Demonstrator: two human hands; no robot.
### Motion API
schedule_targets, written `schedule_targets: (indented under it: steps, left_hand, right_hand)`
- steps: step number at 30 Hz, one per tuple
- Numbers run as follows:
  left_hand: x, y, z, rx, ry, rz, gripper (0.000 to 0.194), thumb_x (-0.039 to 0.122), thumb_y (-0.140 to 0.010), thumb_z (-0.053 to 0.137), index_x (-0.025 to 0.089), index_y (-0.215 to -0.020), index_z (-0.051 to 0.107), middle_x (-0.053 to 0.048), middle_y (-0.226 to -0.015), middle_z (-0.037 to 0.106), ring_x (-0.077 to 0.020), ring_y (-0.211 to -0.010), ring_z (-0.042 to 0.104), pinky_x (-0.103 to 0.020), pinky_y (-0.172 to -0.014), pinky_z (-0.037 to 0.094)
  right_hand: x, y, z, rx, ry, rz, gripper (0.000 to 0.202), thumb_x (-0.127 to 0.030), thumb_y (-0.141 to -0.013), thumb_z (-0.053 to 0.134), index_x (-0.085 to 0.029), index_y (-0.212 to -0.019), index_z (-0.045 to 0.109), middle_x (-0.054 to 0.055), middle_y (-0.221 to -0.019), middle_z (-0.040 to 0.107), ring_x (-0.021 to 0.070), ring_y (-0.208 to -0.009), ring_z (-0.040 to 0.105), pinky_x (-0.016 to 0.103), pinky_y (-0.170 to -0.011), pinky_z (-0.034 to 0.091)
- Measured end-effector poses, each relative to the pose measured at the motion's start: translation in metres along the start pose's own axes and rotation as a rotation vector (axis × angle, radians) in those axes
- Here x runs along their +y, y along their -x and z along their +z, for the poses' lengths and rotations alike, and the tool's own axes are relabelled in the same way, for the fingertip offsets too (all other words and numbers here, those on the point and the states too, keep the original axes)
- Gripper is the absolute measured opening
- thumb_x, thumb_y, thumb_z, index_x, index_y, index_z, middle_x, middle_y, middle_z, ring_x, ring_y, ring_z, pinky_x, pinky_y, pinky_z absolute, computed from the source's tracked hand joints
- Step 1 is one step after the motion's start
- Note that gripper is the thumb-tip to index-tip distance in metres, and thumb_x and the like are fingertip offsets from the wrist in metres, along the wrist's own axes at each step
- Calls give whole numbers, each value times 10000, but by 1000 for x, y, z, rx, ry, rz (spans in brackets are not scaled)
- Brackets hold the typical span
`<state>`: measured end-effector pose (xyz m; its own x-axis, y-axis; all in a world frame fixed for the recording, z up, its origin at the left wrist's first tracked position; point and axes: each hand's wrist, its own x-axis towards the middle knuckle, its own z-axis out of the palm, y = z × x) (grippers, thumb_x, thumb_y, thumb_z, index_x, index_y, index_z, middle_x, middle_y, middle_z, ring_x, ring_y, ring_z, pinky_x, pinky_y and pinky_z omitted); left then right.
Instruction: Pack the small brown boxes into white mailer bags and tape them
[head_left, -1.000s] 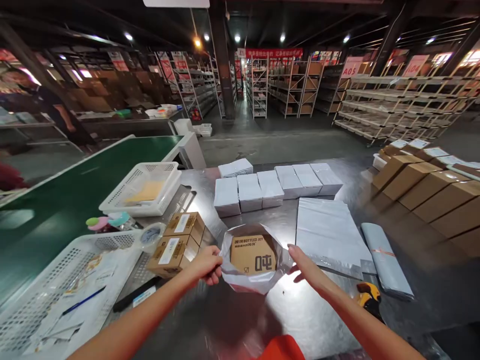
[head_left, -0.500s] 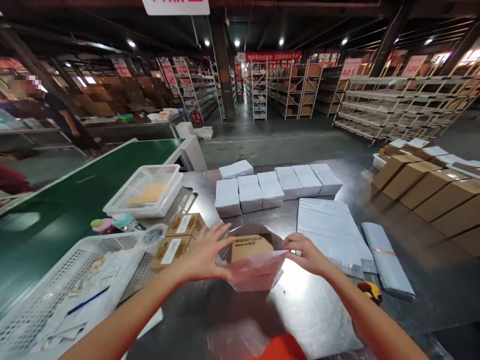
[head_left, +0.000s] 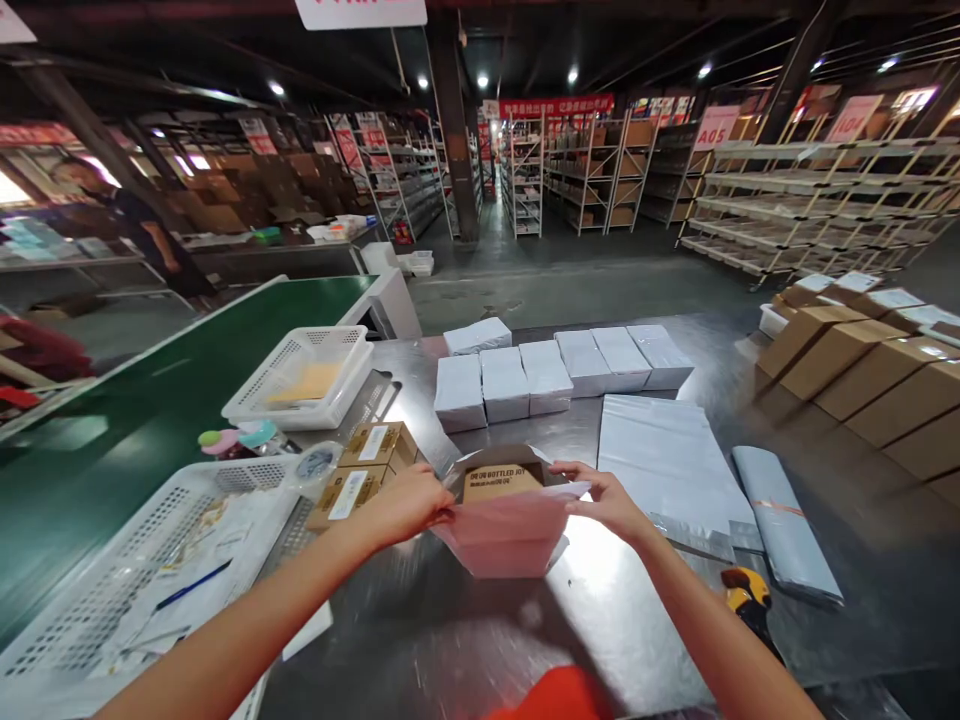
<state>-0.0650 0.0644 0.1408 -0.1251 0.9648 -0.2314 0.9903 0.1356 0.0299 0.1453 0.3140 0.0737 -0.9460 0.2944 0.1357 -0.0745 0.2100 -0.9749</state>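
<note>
Both bare arms are reaching forward over the metal table point(head_left: 390, 630) and slanting inward toward an open mailing bag point(head_left: 504, 540). The left hand point(head_left: 412, 502) is showing its back, fingers curling close together, thumb and fingertips pinching the left corner of the bag's mouth. Across from it, the right hand point(head_left: 604, 499) is pinching the right edge between thumb and index finger; I can't make out its lower fingers. The bag is standing between the hands, its near wall partly hiding a brown carton point(head_left: 499, 483) that is sitting inside. Labelled boxes point(head_left: 361, 482) are resting just beside the left hand, while flat bags point(head_left: 660, 460) are lying near the right.
</note>
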Motion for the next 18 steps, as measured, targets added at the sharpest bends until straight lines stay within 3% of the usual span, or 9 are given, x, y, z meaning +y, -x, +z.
schedule_targets:
  steps: [3, 6, 9, 12, 16, 18]
  left_hand:
    - [9, 9, 2, 22, -48, 19, 226, 226, -852, 607, 216, -643, 690, -14, -597, 674, -167, -604, 585, -345, -856, 431]
    - [28, 30, 10, 18, -69, 52, 222, 250, -860, 626, 214, -653, 696, -14, -587, 682, -158, -562, 565, -363, -874, 429]
    - [52, 55, 22, -35, -54, 62, 256, 333, -883, 618, 217, -668, 696, -23, -590, 693, -174, -561, 567, -347, -765, 436]
    - [72, 79, 29, -144, -30, 56, 324, 410, -897, 581, 216, -658, 683, -36, -583, 687, -197, -587, 586, -325, -623, 391]
    - [82, 100, 18, -256, 91, 40, 317, 394, -902, 565, 216, -665, 678, -34, -636, 695, -198, -627, 618, -311, -628, 395]
    - [80, 97, 6, -232, 230, 6, 314, 413, -914, 551, 220, -704, 683, -29, -707, 705, -200, -706, 643, -288, -640, 417]
  right_hand:
    - [0, 10, 3, -29, -90, 24, 363, -539, -673, 802, -198, -696, 680, 89, -964, 722, 294, -1050, 646, 431, -912, 488]
    - [-3, 33, 8, -84, -29, -19, 323, -498, -705, 799, -204, -668, 672, 57, -776, 706, 280, -1002, 666, 424, -934, 473]
    - [-9, 57, 15, -132, 6, -57, 307, -487, -746, 776, -210, -674, 667, 41, -739, 692, 244, -925, 670, 384, -888, 481]
    - [-17, 76, 25, -147, 22, -82, 377, -548, -756, 746, -205, -643, 637, 24, -694, 652, 185, -744, 621, 317, -717, 468]
    - [-22, 89, 33, -185, 82, -45, 454, -582, -746, 738, -187, -583, 586, 6, -631, 588, 136, -618, 524, 267, -580, 370]
    - [-22, 91, 35, -194, 79, -17, 466, -591, -743, 736, -183, -589, 574, 5, -636, 577, 132, -616, 512, 263, -576, 358]
